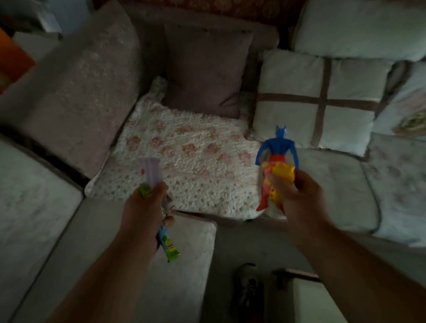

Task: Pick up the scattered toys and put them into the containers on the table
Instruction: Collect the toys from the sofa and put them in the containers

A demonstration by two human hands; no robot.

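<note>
1. Counting from the left: two hands, each holding toys. The left hand [145, 216] has its fingers curled round a lilac packet-like toy [151, 173] and a green-and-blue one [169, 244] poking out below; whether these are two toys or more I cannot tell.
2. The right hand [296, 191] clamps its fingers on one blue-and-red figure [273, 155] and one yellow toy [283, 173], held above the sofa.
3. No containers show here.
4. The corner sofa [28, 225] carries a floral crocheted cover [195, 155] and, far behind, one mauve cushion [207, 71], then one white cushion with a brown cross [297, 111] and one patterned cushion [419, 109] at the right.
</note>
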